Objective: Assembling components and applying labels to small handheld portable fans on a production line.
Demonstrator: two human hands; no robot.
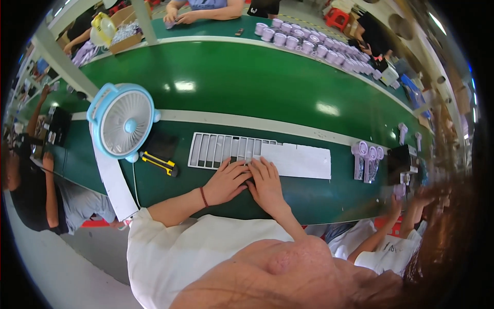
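- Head view: slotted grey-white tray [210, 151] lies flat on the green table [319, 200] in front of the person, open slots at its left end.
- White sheet [303, 160] overlaps the tray's right part and runs on to the right.
- Left hand [228, 181]: fingers loosely bent and close together, tips at the tray's near edge. Can't tell if it has hold of anything.
- Right hand [266, 186]: fingers partly extended, slightly apart, tips around the sheet's left end. Grip, if any, hidden.
- Hands just beside each other, fingertips nearly meeting.
- Dark red band [204, 197] on left wrist.
- Left of tray: yellow-and-black cutter [159, 163] lying flat, then light blue fan [127, 123] standing by a long white strip [114, 185].
- Right, well apart from the sheet: cluster of purple handheld fans [368, 160].
- Beyond the table: glossy green belt [236, 82]; on its far side, rows of purple parts [309, 47] and a co-worker's hands [180, 18].
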